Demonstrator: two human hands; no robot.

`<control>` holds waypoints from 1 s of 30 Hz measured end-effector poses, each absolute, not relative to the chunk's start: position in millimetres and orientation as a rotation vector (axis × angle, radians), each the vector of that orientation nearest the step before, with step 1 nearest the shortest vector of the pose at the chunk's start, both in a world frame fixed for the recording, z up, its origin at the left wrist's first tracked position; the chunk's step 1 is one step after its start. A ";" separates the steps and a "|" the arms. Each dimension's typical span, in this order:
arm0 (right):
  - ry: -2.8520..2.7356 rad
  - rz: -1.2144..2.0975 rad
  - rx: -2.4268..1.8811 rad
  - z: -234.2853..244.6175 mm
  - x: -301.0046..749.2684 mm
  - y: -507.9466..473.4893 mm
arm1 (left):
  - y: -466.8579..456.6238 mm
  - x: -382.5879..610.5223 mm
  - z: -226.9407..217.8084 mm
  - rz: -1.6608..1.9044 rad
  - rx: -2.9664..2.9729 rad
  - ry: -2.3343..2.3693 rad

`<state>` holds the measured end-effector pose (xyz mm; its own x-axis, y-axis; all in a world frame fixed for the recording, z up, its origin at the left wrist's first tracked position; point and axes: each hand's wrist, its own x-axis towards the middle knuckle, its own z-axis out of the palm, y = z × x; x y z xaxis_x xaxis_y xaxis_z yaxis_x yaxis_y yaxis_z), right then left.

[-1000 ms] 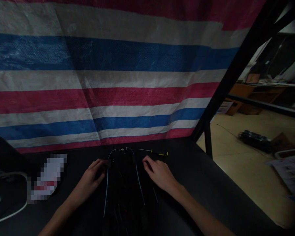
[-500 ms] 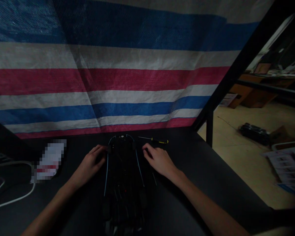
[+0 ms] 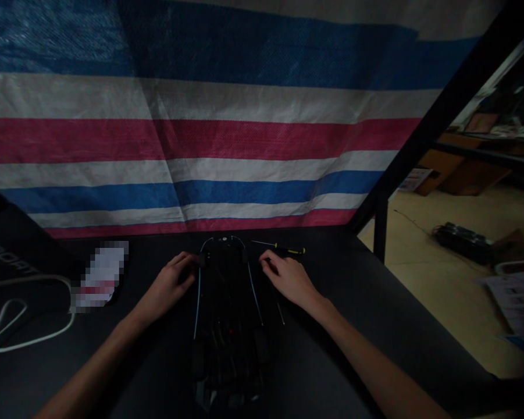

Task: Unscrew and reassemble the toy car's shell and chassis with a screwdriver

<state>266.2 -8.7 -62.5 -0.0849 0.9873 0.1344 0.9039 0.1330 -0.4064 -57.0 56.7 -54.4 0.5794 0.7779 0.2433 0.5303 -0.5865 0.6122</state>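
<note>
An upturned black toy car (image 3: 229, 302) with light blue edging lies lengthwise on the dark table, its underside up. A small red light glows near its rear. My left hand (image 3: 174, 280) is at the car's front left wheel (image 3: 202, 259), fingertips against or just beside it, thumb apart from the fingers. To the right of the front right wheel (image 3: 245, 258), my right hand (image 3: 288, 278) rests on the table, clear of the car. Its thumb and forefinger tips are drawn together; anything between them is too dark to see. Beyond it lies a black-and-yellow screwdriver (image 3: 290, 250).
A thin metal rod (image 3: 281, 313) lies between the car and my right forearm. At left are a blurred-out phone-like item (image 3: 102, 274), a white cable (image 3: 30, 343) and a dark box (image 3: 9, 256). A striped sheet (image 3: 244, 139) hangs behind the table; a dark frame post (image 3: 380, 227) stands at right.
The whole view has shifted slightly, so everything sits a little farther right. Both hands keep nearly the same places beside the car.
</note>
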 end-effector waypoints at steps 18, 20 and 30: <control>-2.053 0.310 -1.824 -62.2 266.6 -9.5 | 56.8 -58.4 -55.9 0.668 2.339 1.042; -2.050 0.306 -1.832 -62.9 266.5 -9.0 | 57.6 -58.4 -56.4 0.671 2.342 1.038; -2.053 0.287 -1.823 -66.1 267.2 -8.3 | 59.1 -59.1 -60.1 0.682 2.350 1.044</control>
<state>267.2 -8.3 -66.1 -0.0872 0.9856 0.1447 0.9082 0.1384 -0.3951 -59.1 59.1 -60.1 0.5855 0.7726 0.2455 0.5351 -0.5957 0.5990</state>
